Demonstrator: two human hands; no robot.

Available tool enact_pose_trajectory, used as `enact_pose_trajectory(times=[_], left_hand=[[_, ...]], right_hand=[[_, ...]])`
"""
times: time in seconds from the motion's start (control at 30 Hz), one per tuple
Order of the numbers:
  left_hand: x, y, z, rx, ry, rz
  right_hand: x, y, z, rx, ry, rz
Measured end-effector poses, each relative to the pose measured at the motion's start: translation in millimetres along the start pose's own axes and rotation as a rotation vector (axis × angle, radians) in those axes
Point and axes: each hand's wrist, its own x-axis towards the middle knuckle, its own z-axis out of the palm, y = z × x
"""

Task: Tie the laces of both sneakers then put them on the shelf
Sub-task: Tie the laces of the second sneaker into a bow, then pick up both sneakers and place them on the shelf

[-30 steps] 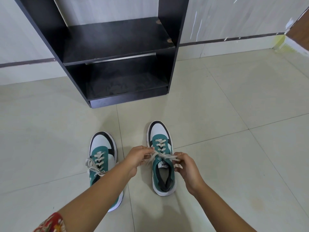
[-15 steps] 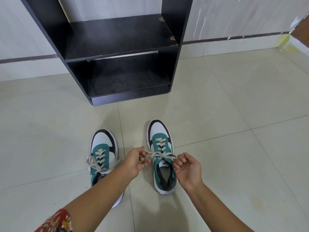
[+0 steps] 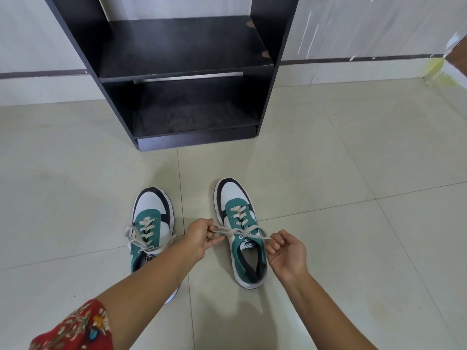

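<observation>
Two green, white and black sneakers stand side by side on the tiled floor, toes toward the shelf. On the left sneaker (image 3: 151, 223) a bow of white lace shows; my left forearm covers its heel. The right sneaker (image 3: 240, 228) has its white laces (image 3: 240, 233) drawn taut sideways across the tongue. My left hand (image 3: 202, 236) pinches the left lace end just left of the shoe. My right hand (image 3: 285, 253) grips the right lace end beside the shoe's collar. The black shelf (image 3: 184, 66) stands ahead with two bare boards.
The shelf unit rests against a pale wall with a dark stripe (image 3: 353, 59). Cream floor tiles (image 3: 328, 160) spread between the shoes and the shelf and out to the right. A wooden edge (image 3: 461, 54) shows at the far right.
Both hands have drawn apart, stretching the right sneaker's laces tight to either side. The view has shifted slightly closer to the shelf.
</observation>
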Motion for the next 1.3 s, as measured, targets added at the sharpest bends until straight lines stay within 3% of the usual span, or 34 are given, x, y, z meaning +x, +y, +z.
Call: enact_pose_trajectory(times=[0.1, 0.23, 0.33, 0.43, 0.5, 0.63, 0.7, 0.83, 1.1, 1.3], left_hand=[[-9.2, -2.2, -5.2, 0.109, -0.010, 0.040], [-29.2, -4.8, -19.2, 0.403, -0.057, 0.107], [-47.5, -18.6, -42.1, 0.749, -0.045, 0.425], [-71.2, -32.8, -78.0, 1.127, 0.138, 0.853], [-82.2, -44.3, -102.7, 1.269, 0.362, 0.972], [-84.8, -68.6, -137.4, 1.151, 0.560, 0.761], [-81.5, -70.8, -148.0, 1.110, 0.502, 0.664], [-79.2, -65.3, -153.3, 1.084, 0.308, 0.707], [-95.0, -39.2, -148.2, 1.032, 0.337, 0.789], [-186.5, 35.0, -135.2, 1.122, 0.347, 0.908]], right_hand=[[-7.1, -7.7, 1.9, -0.191, -0.032, 0.043], [-30.8, -10.3, -4.0, -1.052, 0.070, -0.151], [-56.3, 2.7, -6.7, -1.520, -0.005, -0.518], [-70.1, 20.6, -11.0, -1.876, -0.128, -0.444], [-68.4, 30.8, -15.2, -1.945, -0.140, -0.388], [-63.5, 46.1, -7.5, -2.056, -0.089, -0.506], [-63.1, 54.4, -1.9, -2.083, -0.096, -0.583], [-62.0, 67.8, 6.4, -2.109, -0.162, -0.668], [-63.4, 71.5, 33.4, -2.127, -0.221, -0.751], [-130.0, 22.2, 107.9, -2.048, -0.195, -0.949]])
